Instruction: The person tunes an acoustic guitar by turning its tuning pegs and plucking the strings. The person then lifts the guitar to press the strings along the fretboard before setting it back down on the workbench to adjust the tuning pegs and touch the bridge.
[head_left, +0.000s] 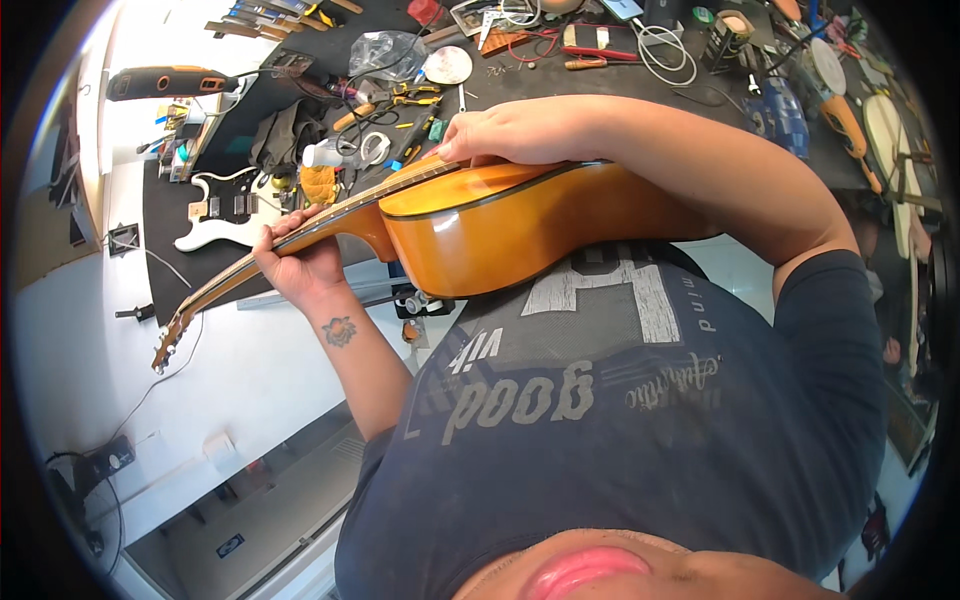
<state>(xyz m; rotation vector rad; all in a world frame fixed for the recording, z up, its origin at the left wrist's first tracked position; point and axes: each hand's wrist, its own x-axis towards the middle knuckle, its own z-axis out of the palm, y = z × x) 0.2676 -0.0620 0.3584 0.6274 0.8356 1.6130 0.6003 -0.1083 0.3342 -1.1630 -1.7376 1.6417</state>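
Note:
An acoustic guitar (470,245) with a glossy amber body lies across my lap, against my dark T-shirt. Its neck runs down to the left and ends in a headstock (172,340) with metal tuners. My left hand (308,268) is closed around the neck, thumb and fingertips showing on either side of it. Over the strings, where the neck meets the body, rests my right hand (515,132). Its forearm crosses the guitar's upper side. Most of the right fingers are hidden under the hand, so their grip does not show.
Beyond the guitar, a dark workbench (500,85) carries a white electric guitar body (225,215), pliers (415,95), a roll of white tape (375,148), a plastic bag (388,55) and a red multimeter (600,40). An orange-and-black power tool (170,83) sits far left.

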